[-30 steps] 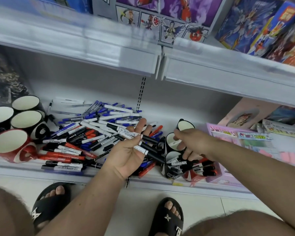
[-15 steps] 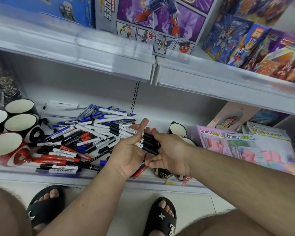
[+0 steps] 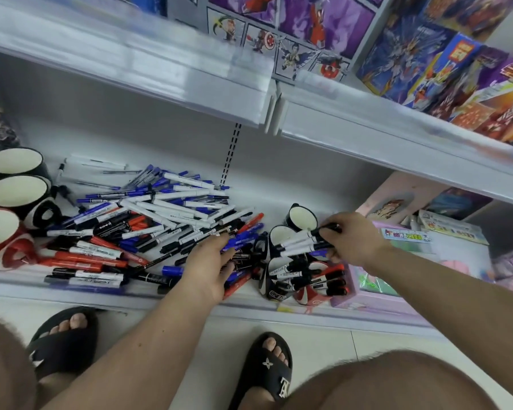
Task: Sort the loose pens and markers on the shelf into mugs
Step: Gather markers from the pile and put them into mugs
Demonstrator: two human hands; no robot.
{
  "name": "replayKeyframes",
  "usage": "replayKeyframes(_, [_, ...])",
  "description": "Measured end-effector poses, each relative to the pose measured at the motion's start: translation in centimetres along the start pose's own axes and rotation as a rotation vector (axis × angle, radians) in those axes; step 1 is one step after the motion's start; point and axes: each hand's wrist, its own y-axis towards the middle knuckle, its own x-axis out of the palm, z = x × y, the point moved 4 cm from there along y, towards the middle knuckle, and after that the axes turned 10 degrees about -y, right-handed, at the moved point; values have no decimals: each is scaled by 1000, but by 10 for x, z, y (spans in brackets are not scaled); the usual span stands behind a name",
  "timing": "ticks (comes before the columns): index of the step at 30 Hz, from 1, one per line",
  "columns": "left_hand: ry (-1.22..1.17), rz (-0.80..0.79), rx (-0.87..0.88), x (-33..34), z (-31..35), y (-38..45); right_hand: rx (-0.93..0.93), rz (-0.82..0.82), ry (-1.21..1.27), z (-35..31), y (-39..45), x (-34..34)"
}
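The shelf (image 3: 166, 294) carries a loose pile of pens and markers (image 3: 160, 226) at its centre, with mugs (image 3: 299, 220) just right. The left hand (image 3: 211, 264) rests spread on the pile; the right hand (image 3: 353, 241) grips a bundle of white markers (image 3: 299, 241) above the mugs.

- White shelf (image 3: 279, 184) carries everything
- Loose pile of pens and markers (image 3: 148, 226) mid-shelf
- Empty mugs (image 3: 15, 187) left of pile
- Marker-filled mugs (image 3: 302, 276) right of pile
- Pink packages (image 3: 444, 255) beyond those, far right
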Motion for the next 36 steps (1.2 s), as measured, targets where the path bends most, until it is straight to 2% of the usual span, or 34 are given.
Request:
replayKeyframes(2, [12, 27, -21, -6, -5, 4, 19, -41, -202, 21, 13, 13])
replayKeyframes(5, [33, 34, -36, -7, -7, 4, 1, -68, -379, 33, 30, 43])
replayKeyframes(12, [41, 53, -11, -8, -5, 15, -107, -226, -502, 30, 40, 120])
replayKeyframes(14, [44, 43, -11, -5, -6, 19, -109, -129, -664, 34, 32, 133])
replayKeyframes(16, [65, 22, -10, -1, -11, 23, -130, 68, -753, 38, 23, 136])
replayKeyframes(17, [89, 16, -10, 0, -15, 26, -114, 159, -722, 41, 19, 135])
replayKeyframes(19, [167, 25, -11, 1, -27, 32, 8, 217, -566, 55, 15, 133])
replayKeyframes(21, [289, 36, -15, -1, -41, 39, 105, 148, -404, 69, 14, 136])
replayKeyframes(24, [499, 22, -43, -4, -58, 46, 23, -44, -266, 71, 12, 149])
replayKeyframes(26, [551, -12, -77, -2, -66, 48, -125, -122, -384, 63, 10, 159])
replayKeyframes(29, [580, -81, -89, 4, -71, 49, -326, -138, -590, 52, 7, 171])
replayKeyframes(34, [792, -134, -21, 9, -71, 53, -216, -153, -661, 64, 28, 165])
replayKeyframes(36, [907, -136, 27, 10, -67, 57, -260, -102, -677, 60, 30, 163])
